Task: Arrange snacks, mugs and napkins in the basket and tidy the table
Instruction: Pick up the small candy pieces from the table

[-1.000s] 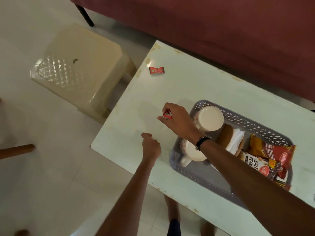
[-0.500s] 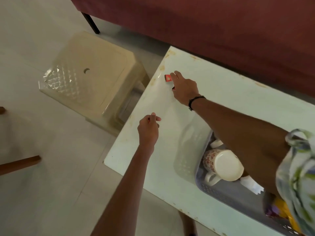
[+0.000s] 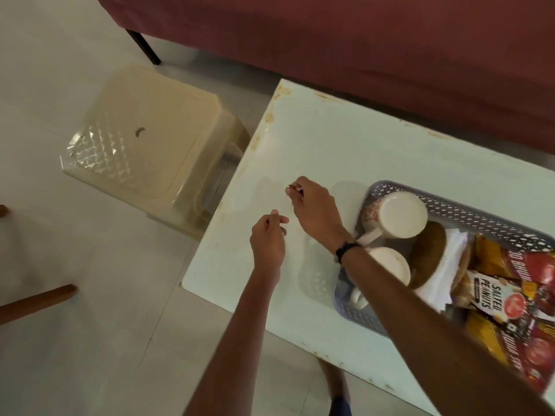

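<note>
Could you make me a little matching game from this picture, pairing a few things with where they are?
Things:
1. upper mug
2. peanut packet
3. plastic stool
4. black wristband

Places:
A. on the floor beside the table
B. round the right wrist
C. at the basket's far left corner
D. among the snack bags on the basket's right side

Pairs: 1-C, 2-D, 3-A, 4-B

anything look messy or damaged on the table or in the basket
The table has brown stains and chipped paint along its edges, worst at the far left corner. In the basket both mugs lie on their sides rather than upright. Nothing looks spilled.
</note>
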A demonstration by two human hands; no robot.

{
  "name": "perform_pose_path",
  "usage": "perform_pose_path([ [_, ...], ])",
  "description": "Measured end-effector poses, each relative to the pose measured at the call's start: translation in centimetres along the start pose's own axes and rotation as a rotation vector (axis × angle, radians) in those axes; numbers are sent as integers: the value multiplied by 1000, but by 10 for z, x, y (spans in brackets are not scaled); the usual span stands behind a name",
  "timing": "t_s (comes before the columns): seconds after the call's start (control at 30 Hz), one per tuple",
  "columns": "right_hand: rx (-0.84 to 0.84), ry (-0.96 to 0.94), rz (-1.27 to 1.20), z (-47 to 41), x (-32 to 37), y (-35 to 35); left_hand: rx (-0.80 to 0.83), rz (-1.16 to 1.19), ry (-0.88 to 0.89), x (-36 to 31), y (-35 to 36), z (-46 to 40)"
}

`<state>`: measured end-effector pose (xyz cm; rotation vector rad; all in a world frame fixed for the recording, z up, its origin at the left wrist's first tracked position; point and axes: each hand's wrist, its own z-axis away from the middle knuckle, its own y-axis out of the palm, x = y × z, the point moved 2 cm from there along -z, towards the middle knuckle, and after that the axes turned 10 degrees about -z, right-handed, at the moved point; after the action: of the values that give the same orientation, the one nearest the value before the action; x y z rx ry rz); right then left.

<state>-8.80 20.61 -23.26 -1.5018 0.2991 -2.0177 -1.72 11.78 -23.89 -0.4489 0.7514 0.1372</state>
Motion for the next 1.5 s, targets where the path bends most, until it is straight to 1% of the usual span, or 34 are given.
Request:
perform_pose_path([
  [0.07, -44, 132, -348, 29, 4, -18, 17, 21, 22, -9, 8, 16],
  [0.13, -47, 246, -642, 56, 7, -41, 35, 18, 63, -22, 18, 35],
  [0.23, -76, 395, -959, 90, -1, -76, 71, 9, 98, -35, 44, 70],
  [0.4, -164, 530, -1249, 146, -47, -134, 233, 30, 84, -31, 116, 146],
  [0.5, -288, 587, -1374, 187, -84, -177, 287, 13, 77, -23, 160, 191],
  [0.6, -411, 637, -1477, 231, -131, -221, 378, -26, 47, -11, 209, 238],
  [0.73, -455, 681, -1445, 284, -197, -278, 564, -121, -5, 12, 282, 296],
  [0.87, -514, 731, -1369, 323, -256, -332, 616, -171, -27, 34, 349, 337],
  [1.0, -516, 759, -1326, 343, -305, -368, 551, -135, -26, 45, 405, 351],
  [1.1, -504, 757, -1278, 346, -330, -383, 527, -101, 19, 43, 438, 347],
  [1.17, -499, 751, -1240, 345, -342, -389, 512, -139, 58, 41, 454, 343],
  [1.27, -471, 724, -1178, 337, -349, -394, 432, -222, 66, 44, 461, 340],
  [1.37, -436, 671, -1042, 324, -348, -398, 352, -208, 57, 49, 456, 345],
  [1.5, -428, 553, -841, 302, -342, -405, 333, -145, 26, 59, 447, 347],
])
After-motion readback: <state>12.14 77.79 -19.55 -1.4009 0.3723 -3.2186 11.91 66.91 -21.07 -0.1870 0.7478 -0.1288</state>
